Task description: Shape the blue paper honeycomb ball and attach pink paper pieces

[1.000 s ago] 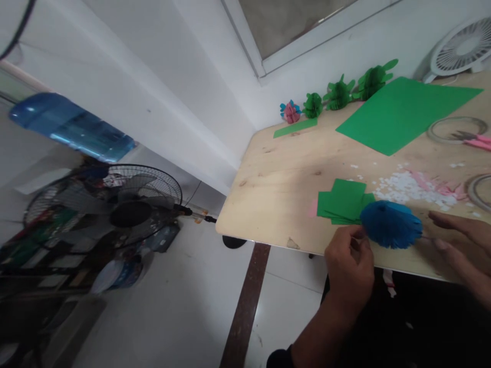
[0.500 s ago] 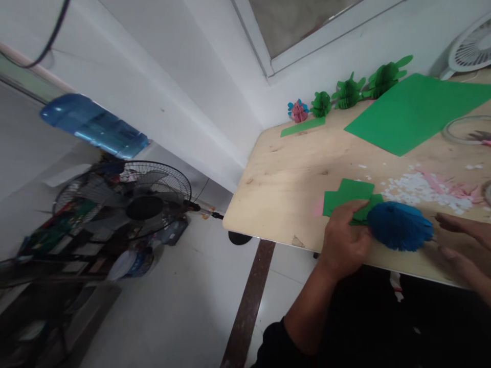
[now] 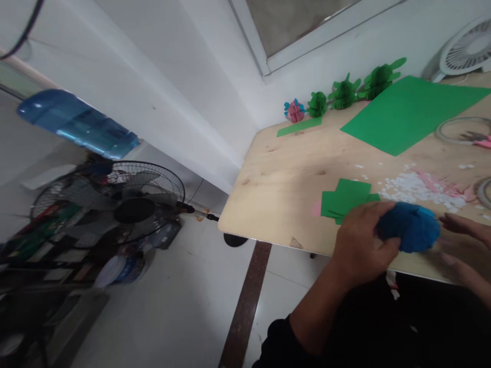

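Observation:
A round blue layered paper ball (image 3: 411,227) is above the table's near edge, at the lower right. My left hand (image 3: 362,243) closes on its left side, with the thumb in front and the fingers over the top. Just right of the ball is my right hand (image 3: 470,250), its thumb and fingers apart, cut off by the picture's edge. Whether its fingertips touch the paper I cannot tell. Several green paper pieces (image 3: 347,197) lie stacked behind my left hand, with a bit of pink paper (image 3: 315,208) showing at their left.
White paper scraps (image 3: 408,186) and pink paper shreds (image 3: 448,186) lie behind the ball. A large green sheet (image 3: 410,115) covers the back right, near a small white fan (image 3: 466,48). Green paper figures (image 3: 343,94) line the wall. Left of the table stands a black fan (image 3: 134,210).
My left hand has moved right and now wraps further round the blue paper ball, which looks more compact. My right hand stays open beside it. The view has shifted slightly.

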`<state>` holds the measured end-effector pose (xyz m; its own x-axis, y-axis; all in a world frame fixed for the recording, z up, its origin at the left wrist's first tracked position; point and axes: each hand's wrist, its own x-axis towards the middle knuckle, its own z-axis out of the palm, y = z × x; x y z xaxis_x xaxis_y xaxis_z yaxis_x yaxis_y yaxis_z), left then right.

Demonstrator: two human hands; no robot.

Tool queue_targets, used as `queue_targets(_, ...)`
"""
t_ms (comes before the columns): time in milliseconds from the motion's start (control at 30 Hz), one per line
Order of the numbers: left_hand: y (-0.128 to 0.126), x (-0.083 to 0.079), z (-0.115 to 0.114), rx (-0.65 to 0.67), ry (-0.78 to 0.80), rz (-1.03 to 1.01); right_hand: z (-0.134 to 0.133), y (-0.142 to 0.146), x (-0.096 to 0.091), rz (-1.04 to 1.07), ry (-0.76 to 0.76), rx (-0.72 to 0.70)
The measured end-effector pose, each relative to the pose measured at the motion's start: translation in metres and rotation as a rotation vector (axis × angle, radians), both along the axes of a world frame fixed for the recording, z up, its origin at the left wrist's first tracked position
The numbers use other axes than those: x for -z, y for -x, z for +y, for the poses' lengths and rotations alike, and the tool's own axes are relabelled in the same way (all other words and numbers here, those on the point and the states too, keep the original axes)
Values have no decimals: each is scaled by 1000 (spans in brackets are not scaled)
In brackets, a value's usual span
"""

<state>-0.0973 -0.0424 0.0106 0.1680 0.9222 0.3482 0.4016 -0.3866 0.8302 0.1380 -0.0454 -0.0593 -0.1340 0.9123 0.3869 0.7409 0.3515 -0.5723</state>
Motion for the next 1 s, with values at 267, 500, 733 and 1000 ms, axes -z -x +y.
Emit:
queue_targets(267,-5,6,-3,50,-58,-39,-2,15,-20,50,-27,-18)
queue_targets(500,-5,5,-4,54,-16,14,-7,36,-41,28,-126,-51)
queue_targets(733,-5,5,-5,81,-37,-5,-2,39,-38,4,-167,-84)
queue_targets(1000,-3,12,-3,121,-88,-18,1,41,-38,-15,-176,-100)
